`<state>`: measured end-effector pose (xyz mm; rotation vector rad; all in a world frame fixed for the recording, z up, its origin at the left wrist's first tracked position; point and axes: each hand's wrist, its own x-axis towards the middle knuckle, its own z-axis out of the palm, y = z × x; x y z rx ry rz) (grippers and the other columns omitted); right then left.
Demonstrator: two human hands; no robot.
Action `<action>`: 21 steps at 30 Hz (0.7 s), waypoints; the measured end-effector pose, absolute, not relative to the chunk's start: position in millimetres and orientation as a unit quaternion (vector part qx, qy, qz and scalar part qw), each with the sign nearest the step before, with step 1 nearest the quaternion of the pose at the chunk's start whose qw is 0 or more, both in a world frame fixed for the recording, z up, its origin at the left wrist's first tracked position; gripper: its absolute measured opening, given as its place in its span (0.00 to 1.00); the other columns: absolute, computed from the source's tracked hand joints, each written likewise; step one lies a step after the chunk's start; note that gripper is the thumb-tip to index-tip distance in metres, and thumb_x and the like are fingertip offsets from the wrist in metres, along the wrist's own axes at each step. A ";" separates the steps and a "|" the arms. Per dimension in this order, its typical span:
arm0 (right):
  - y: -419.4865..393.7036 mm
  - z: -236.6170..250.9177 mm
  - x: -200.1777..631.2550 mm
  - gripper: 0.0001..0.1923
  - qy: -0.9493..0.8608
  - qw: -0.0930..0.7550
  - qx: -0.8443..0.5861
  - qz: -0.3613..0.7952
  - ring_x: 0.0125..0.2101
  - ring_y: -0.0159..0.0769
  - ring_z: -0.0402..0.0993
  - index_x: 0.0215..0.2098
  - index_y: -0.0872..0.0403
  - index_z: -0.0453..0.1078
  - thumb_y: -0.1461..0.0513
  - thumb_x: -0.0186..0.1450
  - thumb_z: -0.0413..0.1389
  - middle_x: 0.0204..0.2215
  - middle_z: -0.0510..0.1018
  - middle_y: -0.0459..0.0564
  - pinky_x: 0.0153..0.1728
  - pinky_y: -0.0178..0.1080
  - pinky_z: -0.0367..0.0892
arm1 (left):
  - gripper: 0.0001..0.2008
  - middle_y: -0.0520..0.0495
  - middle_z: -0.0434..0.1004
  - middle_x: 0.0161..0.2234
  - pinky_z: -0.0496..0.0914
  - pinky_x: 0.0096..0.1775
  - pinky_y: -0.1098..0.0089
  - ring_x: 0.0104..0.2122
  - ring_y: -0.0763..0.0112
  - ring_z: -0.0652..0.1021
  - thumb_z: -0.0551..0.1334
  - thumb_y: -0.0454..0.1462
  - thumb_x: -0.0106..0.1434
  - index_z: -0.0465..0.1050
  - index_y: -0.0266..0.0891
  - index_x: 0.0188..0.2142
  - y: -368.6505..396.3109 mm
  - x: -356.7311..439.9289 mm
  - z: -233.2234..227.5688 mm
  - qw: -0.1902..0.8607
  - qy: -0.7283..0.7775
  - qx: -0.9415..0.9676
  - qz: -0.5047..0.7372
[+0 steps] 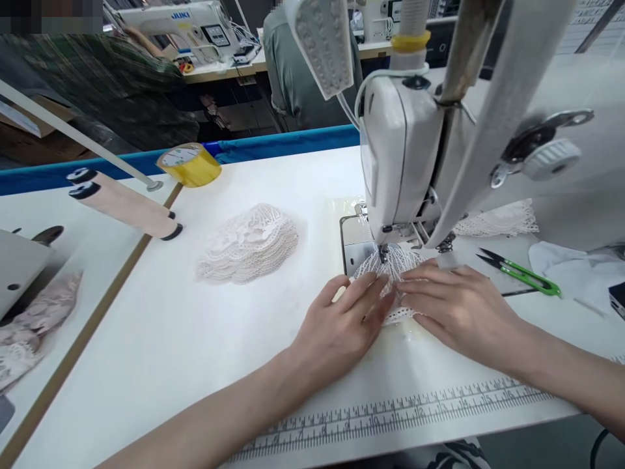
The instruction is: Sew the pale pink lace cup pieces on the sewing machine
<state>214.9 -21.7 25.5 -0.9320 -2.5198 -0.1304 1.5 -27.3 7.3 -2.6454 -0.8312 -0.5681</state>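
My left hand (342, 319) and right hand (456, 303) lie flat, fingers spread, pressing a white lace piece (390, 267) on the counter (195, 339) under the sewing machine's needle (383, 251). A stack of lace pieces (249, 244) sits to the left; whether those are sewn I cannot tell.

Sewing head blocks our far side

We find open white table (161, 339) toward its near-left edge; white sewing machine head (400, 163) and green-handled snips (525, 272) crowd the right.

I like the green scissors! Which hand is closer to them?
The right hand. It lies flat on the lace piece just left of the green scissors, not touching them. The left hand rests farther left, on the lace's other side.
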 end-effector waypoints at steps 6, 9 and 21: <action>-22.1 24.2 213.1 0.16 -0.912 0.224 -0.340 -0.039 0.39 0.33 0.76 0.34 0.55 0.75 0.71 0.66 0.46 0.38 0.81 0.46 0.41 0.39 0.64 | 0.15 0.41 0.74 0.51 0.61 0.53 0.59 0.50 0.63 0.74 0.56 0.32 0.67 0.69 0.36 0.52 -29.6 -1.6 5.1 0.127 -0.301 -0.927 -0.184; -21.6 23.1 212.6 0.16 -0.912 0.229 -0.337 -0.044 0.39 0.33 0.77 0.34 0.55 0.75 0.72 0.65 0.46 0.38 0.81 0.46 0.39 0.39 0.65 | 0.14 0.42 0.75 0.50 0.62 0.53 0.58 0.50 0.63 0.75 0.56 0.33 0.67 0.70 0.37 0.51 -28.0 -1.2 5.4 0.123 -0.305 -0.925 -0.189; -9.9 13.3 212.1 0.16 -0.903 0.237 -0.347 -0.087 0.31 0.33 0.77 0.36 0.56 0.75 0.73 0.64 0.46 0.36 0.81 0.47 0.45 0.40 0.65 | 0.14 0.42 0.75 0.49 0.56 0.60 0.52 0.51 0.65 0.74 0.54 0.34 0.68 0.71 0.37 0.51 -12.4 1.3 2.9 0.084 -0.331 -0.919 -0.198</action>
